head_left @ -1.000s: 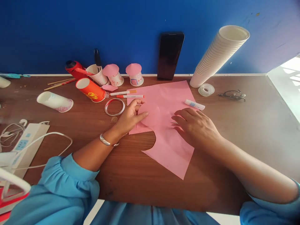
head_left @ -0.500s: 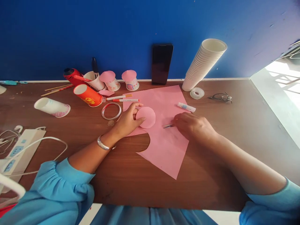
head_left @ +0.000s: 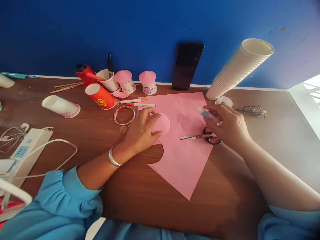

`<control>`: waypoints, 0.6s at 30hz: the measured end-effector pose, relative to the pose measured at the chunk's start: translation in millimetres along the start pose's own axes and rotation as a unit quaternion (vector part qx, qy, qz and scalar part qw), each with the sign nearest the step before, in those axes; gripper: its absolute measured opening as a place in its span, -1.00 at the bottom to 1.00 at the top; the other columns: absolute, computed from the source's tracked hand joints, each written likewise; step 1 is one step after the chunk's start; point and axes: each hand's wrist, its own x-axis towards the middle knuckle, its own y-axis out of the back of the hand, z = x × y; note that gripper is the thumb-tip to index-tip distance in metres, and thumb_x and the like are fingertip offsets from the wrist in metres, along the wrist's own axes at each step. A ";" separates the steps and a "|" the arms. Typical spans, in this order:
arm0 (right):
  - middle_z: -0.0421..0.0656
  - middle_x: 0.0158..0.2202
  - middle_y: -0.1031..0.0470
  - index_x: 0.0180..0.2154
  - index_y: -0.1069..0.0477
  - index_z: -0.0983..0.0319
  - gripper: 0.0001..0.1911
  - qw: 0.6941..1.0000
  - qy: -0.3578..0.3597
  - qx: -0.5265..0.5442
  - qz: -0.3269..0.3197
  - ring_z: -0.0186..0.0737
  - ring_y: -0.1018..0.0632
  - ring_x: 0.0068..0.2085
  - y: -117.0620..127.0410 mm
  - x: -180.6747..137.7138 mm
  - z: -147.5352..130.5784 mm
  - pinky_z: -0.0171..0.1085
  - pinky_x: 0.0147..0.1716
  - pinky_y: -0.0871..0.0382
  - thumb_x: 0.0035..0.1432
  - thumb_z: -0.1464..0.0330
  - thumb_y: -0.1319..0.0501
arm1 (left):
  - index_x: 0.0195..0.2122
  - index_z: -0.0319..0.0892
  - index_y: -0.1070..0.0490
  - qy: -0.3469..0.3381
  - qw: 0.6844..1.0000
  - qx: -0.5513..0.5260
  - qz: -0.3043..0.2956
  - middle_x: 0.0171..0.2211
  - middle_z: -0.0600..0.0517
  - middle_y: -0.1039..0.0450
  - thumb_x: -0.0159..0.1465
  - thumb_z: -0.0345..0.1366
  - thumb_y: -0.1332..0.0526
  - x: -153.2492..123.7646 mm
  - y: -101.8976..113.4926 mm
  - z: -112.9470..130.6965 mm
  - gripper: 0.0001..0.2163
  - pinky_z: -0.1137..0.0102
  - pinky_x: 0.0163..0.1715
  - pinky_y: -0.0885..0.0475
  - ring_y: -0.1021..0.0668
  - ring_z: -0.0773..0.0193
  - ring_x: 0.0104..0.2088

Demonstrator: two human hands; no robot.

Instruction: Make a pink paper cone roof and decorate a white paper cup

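left hand (head_left: 140, 132): curled over one pink disc (head_left: 163, 124); whether gripping, cannot tell
right hand (head_left: 231, 125): holding one glue tube (head_left: 206, 114)
pink sheet (head_left: 182, 160): one, under disc
scissors (head_left: 198, 136): one pair, across the sheet
roofed cups (head_left: 148, 83): two
markers (head_left: 140, 105): two

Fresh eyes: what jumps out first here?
First, the big pink sheet at centre, a round bite cut from its left side. Then the tall stack of white cups at back right, before the blue wall. Then black-handled scissors, blades on the sheet, near the right hand.
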 end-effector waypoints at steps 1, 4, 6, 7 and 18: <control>-0.14 -0.27 -0.58 -0.03 -0.53 0.17 -0.68 0.997 -0.022 0.076 -0.019 -0.26 -0.49 -0.43 0.8 -1.3 -7.3 -0.26 -0.44 -0.37 0.15 0.35 -0.28 | 0.04 -0.21 -0.41 -0.019 1.000 0.013 -0.003 0.06 -0.19 -0.40 0.26 -0.34 -0.36 -1.1 0.4 1.6 -0.66 0.07 -0.03 -0.55 -0.52 0.02 -0.05; -0.17 -0.31 -0.55 -0.15 -0.53 0.19 -0.79 0.954 -0.095 0.267 -0.102 -0.35 -0.43 -0.51 -1.8 -2.3 -29.3 -0.31 -0.56 -0.31 0.17 0.26 -0.31 | -0.07 -0.23 -0.48 -0.084 0.994 0.052 -0.049 -0.08 -0.13 -0.49 0.35 -0.32 -0.27 -5.4 1.7 7.4 -0.83 0.15 -0.17 -0.55 -0.52 0.07 -0.17; -0.20 -0.36 -0.51 -0.21 -0.52 0.21 -0.76 0.922 -0.129 0.345 -0.122 -0.40 -0.37 -0.53 -9.3 -0.6 -41.3 -0.34 -0.60 -0.27 0.12 0.22 -0.37 | -0.04 -0.28 -0.49 -0.119 0.986 0.084 -0.075 -0.11 -0.13 -0.53 0.37 -0.32 -0.24 -9.2 3.3 10.7 -0.81 0.17 -0.24 -0.53 -0.53 0.05 -0.19; -0.23 -0.40 -0.48 -0.22 -0.51 0.21 -0.73 0.905 -0.146 0.380 -0.128 -0.41 -0.35 -0.54 -14.5 0.7 -46.1 -0.35 -0.61 -0.26 0.09 0.20 -0.40 | -0.02 -0.30 -0.49 -0.129 0.984 0.096 -0.080 -0.10 -0.14 -0.55 0.38 -0.31 -0.25 -11.3 4.1 11.7 -0.79 0.18 -0.28 -0.52 -0.53 0.04 -0.19; -0.18 -0.32 -0.53 -0.17 -0.42 0.20 -0.88 0.963 0.009 0.260 -0.074 -0.30 -0.50 -0.39 -70.7 8.6 -60.7 -0.29 -0.42 -0.40 0.29 0.30 -0.26 | 0.09 -0.25 -0.48 -0.126 0.986 0.068 -0.091 -0.19 -0.11 -0.54 0.37 -0.19 -0.30 -15.5 2.0 0.8 -0.66 0.21 -0.34 -0.45 -0.52 0.06 -0.25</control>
